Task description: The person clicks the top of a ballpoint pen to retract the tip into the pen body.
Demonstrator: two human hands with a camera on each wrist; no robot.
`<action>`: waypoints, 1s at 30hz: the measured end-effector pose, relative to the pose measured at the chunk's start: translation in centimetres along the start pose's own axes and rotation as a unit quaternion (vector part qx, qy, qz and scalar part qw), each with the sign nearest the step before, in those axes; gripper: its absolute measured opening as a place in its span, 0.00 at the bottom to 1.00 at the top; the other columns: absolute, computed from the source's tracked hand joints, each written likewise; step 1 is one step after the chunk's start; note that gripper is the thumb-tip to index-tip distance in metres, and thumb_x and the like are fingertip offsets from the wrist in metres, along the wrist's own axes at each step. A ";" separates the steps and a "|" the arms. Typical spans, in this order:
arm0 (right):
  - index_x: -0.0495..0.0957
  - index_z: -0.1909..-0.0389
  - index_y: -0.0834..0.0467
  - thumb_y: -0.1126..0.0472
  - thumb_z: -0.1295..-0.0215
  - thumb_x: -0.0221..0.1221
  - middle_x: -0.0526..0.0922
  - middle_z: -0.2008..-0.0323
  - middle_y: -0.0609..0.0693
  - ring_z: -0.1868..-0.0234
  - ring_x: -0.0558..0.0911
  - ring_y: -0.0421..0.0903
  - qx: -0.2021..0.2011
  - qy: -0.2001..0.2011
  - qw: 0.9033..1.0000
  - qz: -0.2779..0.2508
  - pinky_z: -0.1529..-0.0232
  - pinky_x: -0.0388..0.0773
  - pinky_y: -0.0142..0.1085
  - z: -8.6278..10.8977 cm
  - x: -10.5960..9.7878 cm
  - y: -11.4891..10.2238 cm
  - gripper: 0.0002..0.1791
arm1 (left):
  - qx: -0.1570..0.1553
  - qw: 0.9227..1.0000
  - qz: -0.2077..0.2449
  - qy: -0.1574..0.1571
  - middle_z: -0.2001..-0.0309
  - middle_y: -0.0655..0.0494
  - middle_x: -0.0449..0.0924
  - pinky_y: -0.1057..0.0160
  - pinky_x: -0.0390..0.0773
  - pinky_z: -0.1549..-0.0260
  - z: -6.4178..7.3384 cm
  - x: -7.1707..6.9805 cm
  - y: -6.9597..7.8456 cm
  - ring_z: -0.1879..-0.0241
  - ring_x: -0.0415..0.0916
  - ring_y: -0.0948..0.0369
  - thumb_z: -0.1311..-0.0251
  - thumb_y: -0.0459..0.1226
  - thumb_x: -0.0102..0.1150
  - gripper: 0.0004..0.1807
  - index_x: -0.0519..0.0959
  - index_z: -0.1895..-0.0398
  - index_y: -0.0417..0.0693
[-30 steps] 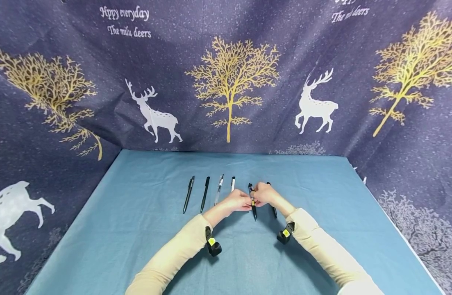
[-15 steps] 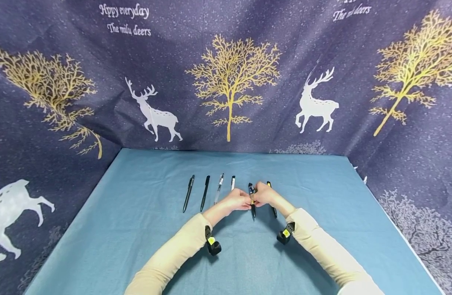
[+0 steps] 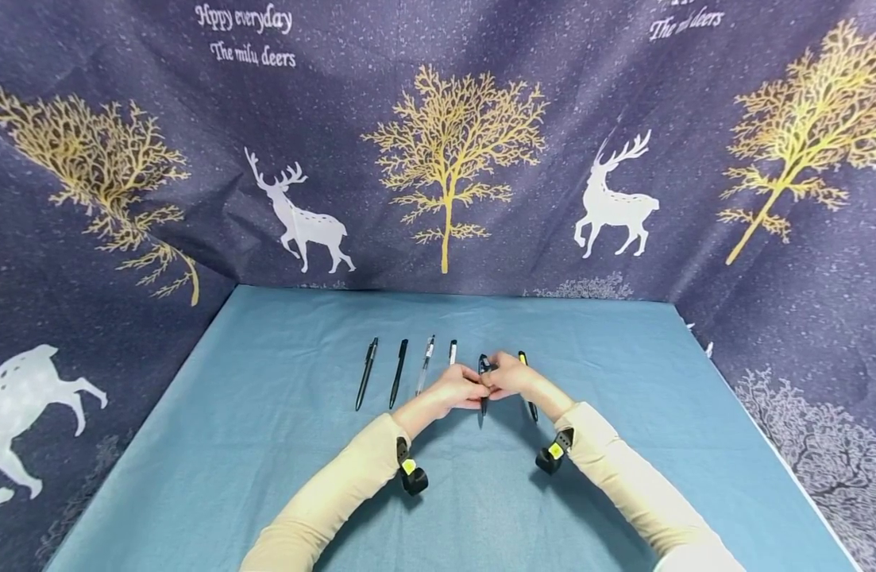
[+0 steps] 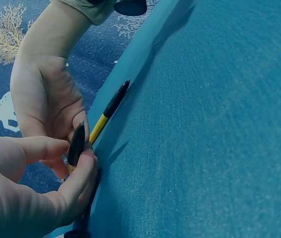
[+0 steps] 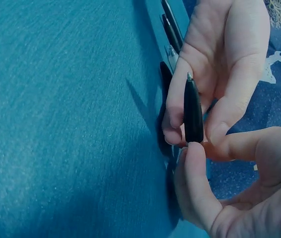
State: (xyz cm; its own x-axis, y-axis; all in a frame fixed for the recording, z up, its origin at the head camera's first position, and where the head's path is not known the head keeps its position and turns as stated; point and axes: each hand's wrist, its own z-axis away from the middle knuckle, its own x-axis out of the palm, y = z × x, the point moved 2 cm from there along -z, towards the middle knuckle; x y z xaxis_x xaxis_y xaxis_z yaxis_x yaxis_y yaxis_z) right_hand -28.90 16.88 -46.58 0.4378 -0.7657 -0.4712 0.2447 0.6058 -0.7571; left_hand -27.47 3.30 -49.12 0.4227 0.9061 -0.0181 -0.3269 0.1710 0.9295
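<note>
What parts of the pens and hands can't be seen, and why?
Head view: middle of the held pen, covered by left hand and right hand.
Head view: lower part of white pen, behind left hand.
Head view: middle of yellow-and-black pen, behind right hand.
Left wrist view: part of left hand, past the left edge.

Held pen (image 3: 484, 408) turned straighter in head view, lower tip (image 3: 483, 419) swung left
</note>
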 end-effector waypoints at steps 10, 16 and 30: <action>0.54 0.33 0.71 0.62 0.31 0.46 0.74 0.78 0.46 0.77 0.76 0.38 0.016 0.013 0.998 -0.052 0.68 0.83 0.32 0.1 -0.1 -0.4 0.29 | 0.001 0.999 0.026 0.023 0.53 0.38 0.79 0.55 0.85 0.54 0.0 0.0 0.2 0.53 0.83 0.48 0.44 0.27 0.64 0.24 0.69 0.45 0.31; 0.67 0.44 0.69 0.61 0.26 0.41 0.71 0.82 0.44 0.80 0.74 0.37 0.009 0.007 0.997 -0.073 0.72 0.78 0.30 -0.1 -0.2 -0.5 0.18 | 0.009 0.999 0.039 0.028 0.56 0.40 0.83 0.56 0.85 0.54 0.0 -0.1 0.1 0.55 0.84 0.50 0.44 0.28 0.65 0.24 0.69 0.45 0.33; 0.61 0.41 0.71 0.57 0.22 0.38 0.72 0.75 0.44 0.76 0.74 0.37 -0.002 0.025 0.983 -0.183 0.64 0.80 0.31 -0.8 -0.2 -0.6 0.22 | -0.003 1.000 0.030 0.009 0.55 0.38 0.83 0.58 0.85 0.56 0.4 0.1 0.3 0.60 0.85 0.53 0.39 0.30 0.60 0.20 0.73 0.44 0.33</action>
State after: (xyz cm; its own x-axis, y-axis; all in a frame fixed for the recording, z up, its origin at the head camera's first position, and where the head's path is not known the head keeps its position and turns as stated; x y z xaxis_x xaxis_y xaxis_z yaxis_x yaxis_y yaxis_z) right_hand -29.84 16.51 -46.43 0.2775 -0.9419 -0.1893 0.3735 0.2873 -0.8820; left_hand -27.17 3.23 -48.71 0.3880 0.9212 0.0305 -0.3563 0.1194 0.9267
